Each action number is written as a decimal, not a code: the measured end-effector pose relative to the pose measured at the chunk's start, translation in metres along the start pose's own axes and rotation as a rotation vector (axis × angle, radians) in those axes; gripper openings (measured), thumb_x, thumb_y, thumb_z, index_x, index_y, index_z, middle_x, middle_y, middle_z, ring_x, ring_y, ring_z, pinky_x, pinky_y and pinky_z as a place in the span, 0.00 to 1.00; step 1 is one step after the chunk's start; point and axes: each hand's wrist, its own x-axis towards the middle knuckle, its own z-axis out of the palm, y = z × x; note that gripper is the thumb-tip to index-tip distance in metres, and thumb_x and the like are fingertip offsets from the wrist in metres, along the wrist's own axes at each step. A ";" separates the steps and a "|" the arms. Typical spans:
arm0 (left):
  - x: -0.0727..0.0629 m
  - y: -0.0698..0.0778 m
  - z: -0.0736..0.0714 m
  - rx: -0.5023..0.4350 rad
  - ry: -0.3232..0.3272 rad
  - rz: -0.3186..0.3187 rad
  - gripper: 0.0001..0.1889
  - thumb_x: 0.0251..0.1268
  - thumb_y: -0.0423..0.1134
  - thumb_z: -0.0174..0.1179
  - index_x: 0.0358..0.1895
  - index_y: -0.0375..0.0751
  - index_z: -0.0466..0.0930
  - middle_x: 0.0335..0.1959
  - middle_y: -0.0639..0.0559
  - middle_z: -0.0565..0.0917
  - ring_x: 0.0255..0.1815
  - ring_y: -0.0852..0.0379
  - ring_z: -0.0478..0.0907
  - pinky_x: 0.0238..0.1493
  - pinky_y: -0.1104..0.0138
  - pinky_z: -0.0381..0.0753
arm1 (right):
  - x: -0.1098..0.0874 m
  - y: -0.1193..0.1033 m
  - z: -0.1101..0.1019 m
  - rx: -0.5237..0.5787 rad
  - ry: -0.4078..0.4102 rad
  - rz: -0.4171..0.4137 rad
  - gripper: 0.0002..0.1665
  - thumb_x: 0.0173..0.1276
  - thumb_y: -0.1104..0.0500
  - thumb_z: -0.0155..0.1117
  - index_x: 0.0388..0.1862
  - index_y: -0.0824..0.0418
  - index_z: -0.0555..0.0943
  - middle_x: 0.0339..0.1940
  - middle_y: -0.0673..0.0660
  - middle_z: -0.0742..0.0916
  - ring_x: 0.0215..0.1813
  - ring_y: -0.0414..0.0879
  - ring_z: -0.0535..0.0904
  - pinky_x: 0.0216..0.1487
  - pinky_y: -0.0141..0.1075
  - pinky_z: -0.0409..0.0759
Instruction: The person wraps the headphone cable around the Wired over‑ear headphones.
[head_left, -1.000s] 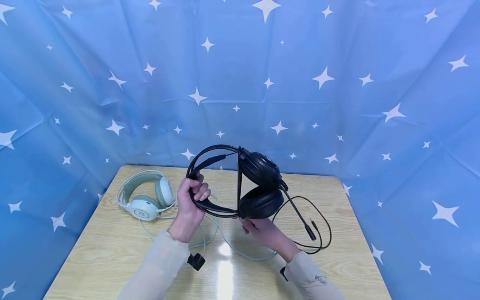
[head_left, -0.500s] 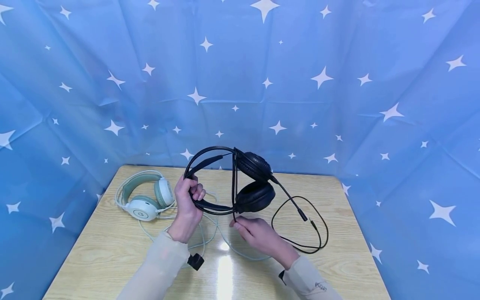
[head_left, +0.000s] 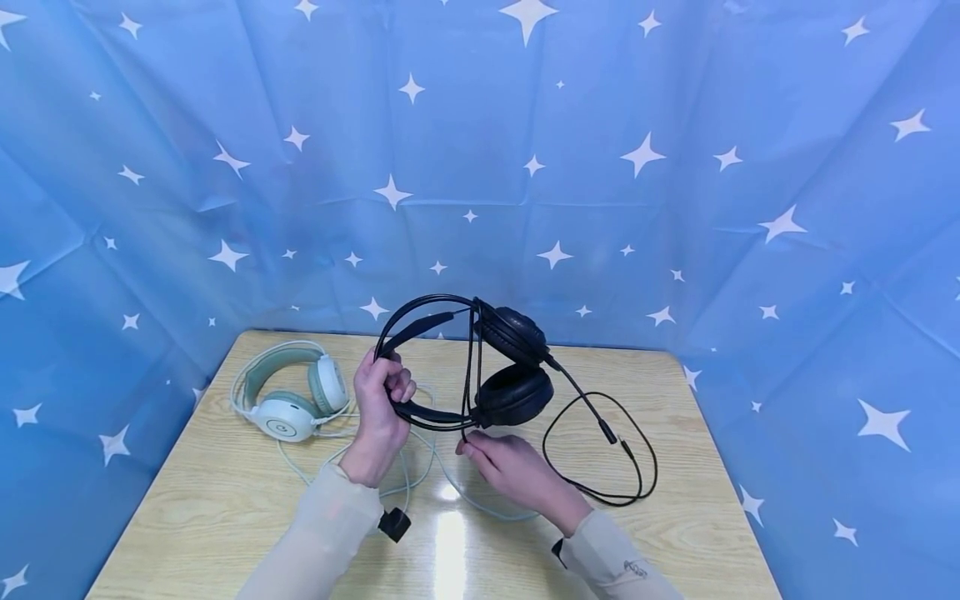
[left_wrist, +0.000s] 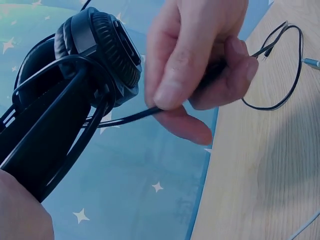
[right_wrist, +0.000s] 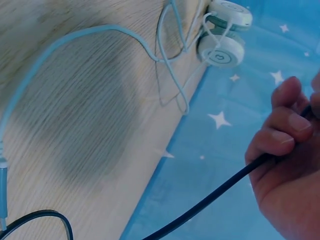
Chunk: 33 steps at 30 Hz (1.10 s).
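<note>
My left hand grips the headband of a black headset, lifted above the table with its earcups toward the right. From the upper earcup, a microphone boom slants down to the right. Black cable runs across the open side of the headband in more than one strand. Below the lower earcup, my right hand pinches this black cable between thumb and fingers. In the right wrist view the cable also passes through the curled fingers and trails away. The left wrist view shows only part of my left hand.
A white and green headset lies at the table's back left, its pale cable looping across the middle. The black cable's loose end with a plug curls on the right. A small black block is by the left sleeve. Starry blue cloth surrounds the table.
The black headset has shifted slightly left and its earcups have tilted away. My right hand has come from partly behind the lower earcup into view below it, and the cable strands have spread apart.
</note>
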 end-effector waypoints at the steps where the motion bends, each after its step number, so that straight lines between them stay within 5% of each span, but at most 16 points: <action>1: 0.000 0.000 -0.001 0.012 0.005 0.004 0.08 0.55 0.24 0.44 0.27 0.41 0.68 0.13 0.59 0.62 0.10 0.67 0.57 0.15 0.74 0.50 | 0.000 0.000 0.000 0.002 -0.008 0.004 0.13 0.84 0.56 0.51 0.49 0.54 0.84 0.29 0.42 0.83 0.31 0.33 0.77 0.41 0.37 0.83; 4: 0.001 -0.001 -0.004 0.056 0.018 0.028 0.09 0.54 0.23 0.44 0.27 0.41 0.67 0.12 0.59 0.63 0.10 0.66 0.57 0.15 0.74 0.51 | 0.000 -0.001 -0.002 0.022 -0.026 0.018 0.14 0.84 0.56 0.50 0.48 0.54 0.85 0.33 0.42 0.85 0.31 0.33 0.77 0.41 0.37 0.83; 8: 0.002 -0.002 -0.008 0.132 0.018 0.080 0.10 0.52 0.22 0.45 0.28 0.42 0.66 0.11 0.60 0.63 0.10 0.66 0.58 0.15 0.75 0.54 | -0.003 0.000 -0.003 0.038 -0.032 0.041 0.13 0.83 0.56 0.51 0.45 0.54 0.83 0.24 0.41 0.76 0.27 0.34 0.71 0.38 0.35 0.81; 15: 0.001 -0.005 -0.011 0.331 -0.015 0.201 0.12 0.49 0.21 0.49 0.34 0.41 0.71 0.16 0.59 0.68 0.12 0.66 0.61 0.15 0.76 0.58 | -0.005 -0.002 -0.005 0.102 -0.026 0.040 0.14 0.83 0.55 0.54 0.31 0.50 0.72 0.21 0.38 0.64 0.21 0.31 0.61 0.25 0.27 0.66; 23: 0.002 -0.004 -0.017 0.666 -0.060 0.389 0.14 0.46 0.20 0.52 0.40 0.27 0.75 0.31 0.56 0.81 0.29 0.62 0.74 0.31 0.74 0.72 | -0.009 0.000 -0.016 0.288 0.017 0.139 0.14 0.82 0.52 0.55 0.31 0.48 0.75 0.18 0.37 0.65 0.19 0.29 0.59 0.22 0.27 0.62; 33: 0.002 -0.006 -0.025 0.858 -0.169 0.493 0.18 0.44 0.19 0.55 0.44 0.26 0.76 0.34 0.45 0.82 0.32 0.61 0.74 0.35 0.74 0.72 | -0.014 0.002 -0.036 0.364 0.000 0.245 0.07 0.77 0.51 0.62 0.40 0.48 0.85 0.21 0.38 0.73 0.22 0.32 0.66 0.25 0.30 0.69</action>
